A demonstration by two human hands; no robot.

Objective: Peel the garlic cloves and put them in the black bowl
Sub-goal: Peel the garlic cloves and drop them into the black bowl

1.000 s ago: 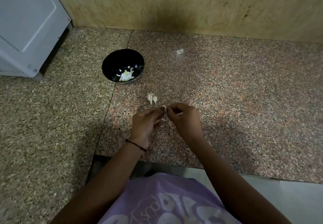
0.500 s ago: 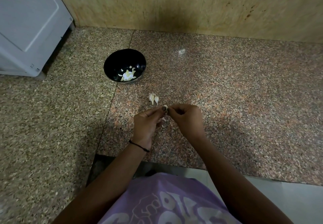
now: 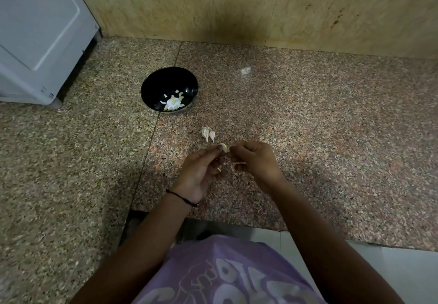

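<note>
A pale garlic clove [image 3: 224,147] is pinched between the thumb and fingers of my left hand [image 3: 201,171] above the granite counter. My right hand [image 3: 254,161] meets it from the right, fingertips pinching at the clove's skin; a thin strip of peel [image 3: 239,163] hangs under its fingers. Just beyond my hands lie two or three unpeeled cloves [image 3: 208,134] in a small cluster. The black bowl [image 3: 151,88] stands further back and to the left, with several peeled cloves [image 3: 174,102] in its bottom.
A grey-white appliance [image 3: 40,36] stands at the back left of the speckled granite counter [image 3: 331,137]. A beige stone wall [image 3: 260,7] closes the back. The counter's front edge runs just below my wrists.
My hands have stayed at the same spot over the counter. The fingers have shifted slightly on the clove, and more of the pale clove shows at my left thumb.
</note>
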